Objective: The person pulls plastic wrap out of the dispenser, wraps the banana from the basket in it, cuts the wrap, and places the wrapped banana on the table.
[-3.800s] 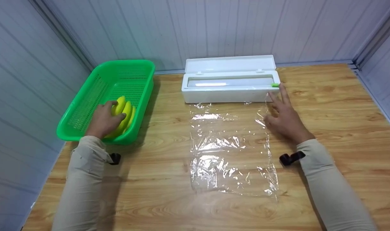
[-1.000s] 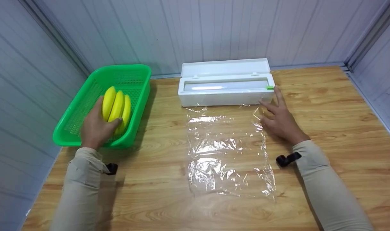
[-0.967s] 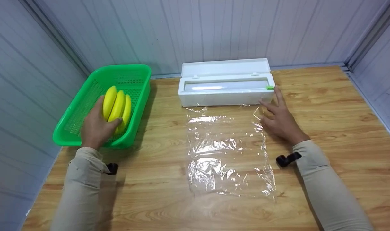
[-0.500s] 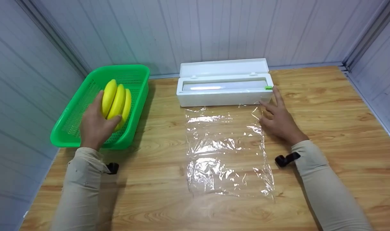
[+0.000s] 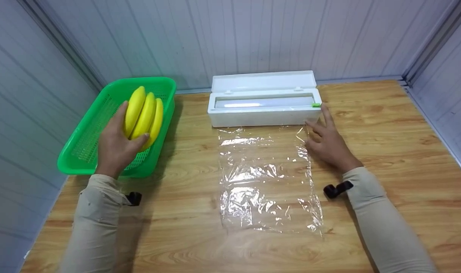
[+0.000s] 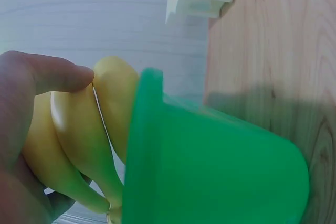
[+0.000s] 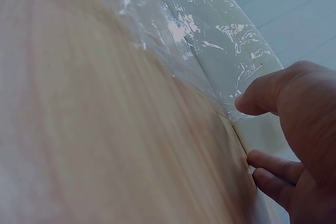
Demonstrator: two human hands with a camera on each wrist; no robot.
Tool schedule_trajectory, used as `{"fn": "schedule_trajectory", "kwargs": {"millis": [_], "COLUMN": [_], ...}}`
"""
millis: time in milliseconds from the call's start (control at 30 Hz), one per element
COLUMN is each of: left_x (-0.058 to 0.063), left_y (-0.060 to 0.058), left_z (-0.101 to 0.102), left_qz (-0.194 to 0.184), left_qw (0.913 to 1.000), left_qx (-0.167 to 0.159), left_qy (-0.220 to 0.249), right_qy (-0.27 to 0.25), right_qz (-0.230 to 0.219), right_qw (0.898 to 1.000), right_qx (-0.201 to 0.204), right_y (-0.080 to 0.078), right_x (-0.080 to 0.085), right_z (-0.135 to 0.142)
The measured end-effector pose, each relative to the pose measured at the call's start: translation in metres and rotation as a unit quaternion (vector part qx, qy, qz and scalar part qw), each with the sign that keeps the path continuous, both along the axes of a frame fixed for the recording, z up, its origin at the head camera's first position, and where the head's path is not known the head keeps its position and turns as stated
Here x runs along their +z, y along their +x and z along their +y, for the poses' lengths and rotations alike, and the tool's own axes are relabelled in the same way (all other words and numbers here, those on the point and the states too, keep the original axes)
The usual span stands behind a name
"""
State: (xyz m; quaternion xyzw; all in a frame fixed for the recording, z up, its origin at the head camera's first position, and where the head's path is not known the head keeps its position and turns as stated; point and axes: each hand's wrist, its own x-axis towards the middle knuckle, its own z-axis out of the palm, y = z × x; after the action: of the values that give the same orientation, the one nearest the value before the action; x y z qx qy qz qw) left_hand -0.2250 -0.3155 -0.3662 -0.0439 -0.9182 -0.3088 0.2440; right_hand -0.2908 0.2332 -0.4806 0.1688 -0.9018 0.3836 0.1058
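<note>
In the head view my left hand (image 5: 116,142) grips a bunch of yellow bananas (image 5: 143,117), held up over the green basket (image 5: 146,167). The left wrist view shows the thumb across one banana (image 6: 84,124), with the other fingers mostly hidden behind the bunch. My right hand (image 5: 332,148) rests against the right end of a white cling film dispenser (image 5: 264,119), its fingers spread and fairly straight. A clear sheet of cling film (image 5: 260,176) runs from the dispenser's front down over the table.
The dispenser's lid (image 5: 263,80) stands raised behind its slot. A green slider (image 5: 316,105) sits at the cutter's right end. Pale panel walls (image 5: 253,34) enclose the wooden table (image 5: 192,227) at the back and sides.
My left hand has taken hold of the bananas low in the basket and lifted them, lately shifting slightly right. The right hand stays at the dispenser's end. The head view has shifted slightly.
</note>
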Motion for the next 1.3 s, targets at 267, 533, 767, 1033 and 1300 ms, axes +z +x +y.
{"fn": "schedule_trajectory", "kwargs": {"millis": [267,533,767,1033,1300], "left_x": [0.003,-0.001,0.000,0.005,0.001], "left_y": [0.002,0.002,0.000,-0.005,-0.007], "left_z": [0.006,0.010,0.019,0.039,0.060], "left_qz": [0.022,0.065,0.070,0.049,0.020], "left_qw": [0.9994,0.9966,0.9947,0.9929,0.9911], "left_qx": [-0.028,-0.049,-0.076,-0.108,-0.132], "left_qy": [-0.001,0.000,-0.001,0.005,0.004], "right_qy": [-0.003,-0.009,-0.009,-0.002,-0.001], "right_qz": [-0.002,0.000,-0.003,0.004,0.008], "right_qw": [1.000,1.000,1.000,1.000,1.000], "right_qx": [-0.001,0.005,0.006,-0.001,-0.001], "right_y": [-0.002,-0.005,-0.005,-0.004,-0.004], "right_x": [0.001,0.001,0.002,0.003,0.002], "right_z": [-0.003,-0.007,-0.008,-0.004,-0.005]}}
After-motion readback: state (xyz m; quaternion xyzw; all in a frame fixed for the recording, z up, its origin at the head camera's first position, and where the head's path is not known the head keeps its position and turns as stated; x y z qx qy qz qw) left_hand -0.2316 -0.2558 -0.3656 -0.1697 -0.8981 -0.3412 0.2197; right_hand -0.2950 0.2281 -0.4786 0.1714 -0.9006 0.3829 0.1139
